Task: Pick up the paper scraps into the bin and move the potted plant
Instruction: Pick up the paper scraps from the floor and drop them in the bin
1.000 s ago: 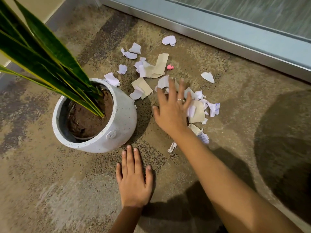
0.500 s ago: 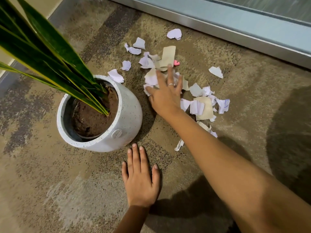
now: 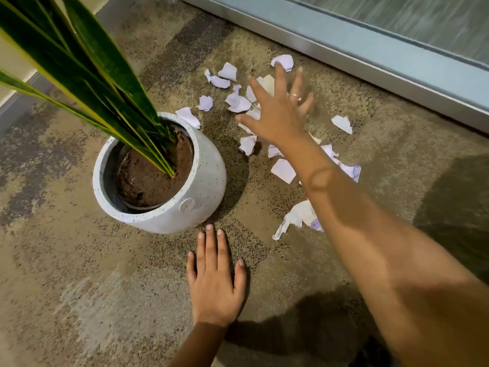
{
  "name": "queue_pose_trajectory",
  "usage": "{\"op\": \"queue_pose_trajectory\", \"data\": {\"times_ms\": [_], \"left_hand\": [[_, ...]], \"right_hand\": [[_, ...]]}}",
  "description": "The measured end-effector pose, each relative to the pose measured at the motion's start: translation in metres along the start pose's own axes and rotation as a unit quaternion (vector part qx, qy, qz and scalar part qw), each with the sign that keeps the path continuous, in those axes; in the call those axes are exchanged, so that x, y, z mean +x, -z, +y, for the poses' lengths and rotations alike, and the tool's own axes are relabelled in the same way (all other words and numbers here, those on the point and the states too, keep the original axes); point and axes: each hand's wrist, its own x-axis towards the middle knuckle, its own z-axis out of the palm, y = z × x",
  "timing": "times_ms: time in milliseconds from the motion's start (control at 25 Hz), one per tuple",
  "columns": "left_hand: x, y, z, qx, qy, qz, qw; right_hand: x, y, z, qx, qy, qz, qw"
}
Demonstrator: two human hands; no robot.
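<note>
Several torn white and tan paper scraps (image 3: pixel 239 103) lie scattered on the carpet right of the potted plant (image 3: pixel 190 192), a speckled white pot with long green leaves (image 3: pixel 87 70). My right hand (image 3: pixel 277 112) stretches out over the far scraps, fingers spread, its fingertips at the farthest scrap (image 3: pixel 284 62); it holds nothing. My left hand (image 3: pixel 215 279) lies flat on the carpet just in front of the pot, fingers apart. More scraps (image 3: pixel 299 215) lie beside my right forearm. No bin is in view.
A metal door sill (image 3: pixel 344 56) with frosted glass above runs across the back right. A wall base (image 3: pixel 16 107) shows at the left edge. The carpet (image 3: pixel 79 287) is patterned brown and grey. Dark shadows fall at the right.
My right hand has reached farther away across the scraps, from the near pile to the far ones. My left hand stays flat on the carpet. The view has moved closer.
</note>
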Motion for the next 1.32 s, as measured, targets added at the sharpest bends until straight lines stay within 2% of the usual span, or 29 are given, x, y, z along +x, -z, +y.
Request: {"op": "queue_pose_trajectory", "data": {"times_ms": [120,200,320,400,600,720,840,960,1040,1120,1200,1320], "left_hand": [[0.0,-0.002,-0.001,-0.006,0.003,-0.002,1.0],[-0.001,-0.002,-0.001,-0.01,0.003,-0.004,1.0],[0.0,-0.001,-0.001,-0.013,0.0,-0.006,1.0],[0.001,0.0,-0.001,-0.016,0.002,-0.007,1.0],[0.001,0.0,-0.001,-0.014,0.001,-0.009,1.0],[0.001,0.001,-0.001,-0.013,0.001,-0.007,1.0],[0.001,0.001,-0.001,-0.018,0.002,-0.005,1.0],[0.0,0.001,-0.001,-0.02,0.001,-0.005,1.0],[0.0,0.001,0.0,-0.021,0.0,-0.003,1.0],[0.0,0.002,0.0,-0.025,0.0,-0.003,1.0],[0.0,0.002,0.0,-0.027,0.001,-0.003,1.0],[0.0,0.003,0.0,-0.029,0.0,0.002,1.0]], "right_hand": [[0.03,-0.002,-0.004,-0.033,0.016,-0.145,0.989],[0.034,-0.005,-0.003,-0.046,0.012,-0.245,0.968],[0.027,0.0,0.005,-0.024,0.007,-0.33,0.944],[0.007,0.002,0.009,-0.035,0.013,-0.315,0.948],[-0.037,-0.006,0.015,-0.014,0.019,-0.13,0.991],[-0.043,0.008,0.013,-0.044,0.04,-0.094,0.994],[-0.059,0.038,0.018,0.063,-0.005,-0.015,0.998],[-0.084,0.073,0.039,0.209,-0.125,0.05,0.969],[-0.109,0.081,0.055,0.223,-0.159,0.022,0.961],[-0.131,0.073,0.066,0.138,-0.143,-0.032,0.98],[-0.144,0.059,0.071,0.024,-0.098,-0.13,0.986],[-0.141,0.044,0.067,-0.029,-0.101,-0.273,0.956]]}}
